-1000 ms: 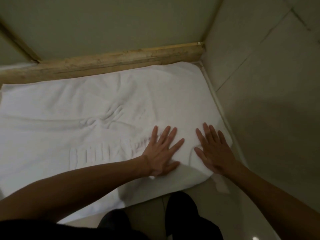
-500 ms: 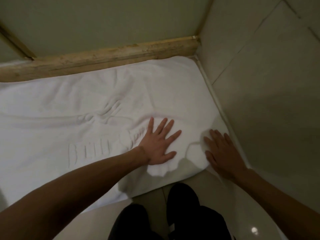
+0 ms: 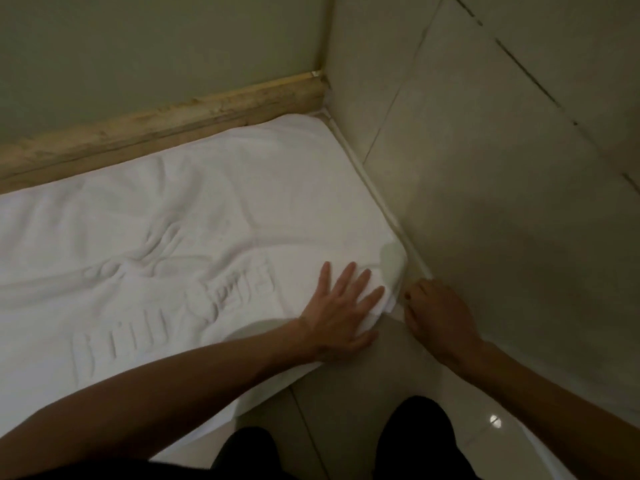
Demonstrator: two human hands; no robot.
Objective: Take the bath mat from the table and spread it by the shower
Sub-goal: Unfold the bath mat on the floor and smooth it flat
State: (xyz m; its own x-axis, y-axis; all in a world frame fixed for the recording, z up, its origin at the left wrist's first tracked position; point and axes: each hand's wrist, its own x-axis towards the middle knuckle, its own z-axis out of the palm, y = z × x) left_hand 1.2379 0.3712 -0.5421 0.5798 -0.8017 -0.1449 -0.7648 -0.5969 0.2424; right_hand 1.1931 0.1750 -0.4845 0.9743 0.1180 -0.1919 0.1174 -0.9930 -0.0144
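Since the earlier frame the right hand (image 3: pixel 438 315) has slid off the one white bath mat (image 3: pixel 194 216) and curled, fingers together, at its near right corner, though whether it pinches cloth I cannot tell. The left hand (image 3: pixel 341 311) stays flat on that corner, fingers spread. The mat lies on the floor (image 3: pixel 346 393) against the wooden threshold (image 3: pixel 166 129), its left end cut off, raised lettering unreadable.

Bath mat (image 3: pixel 180 216): left part cut off by frame edge; near edge hidden under left forearm. Raised lettering illegible. Right hand (image 3: pixel 438 315): fingers curled, whether gripping mat corner can't tell. Near corner partly hidden under left hand (image 3: pixel 341 313).
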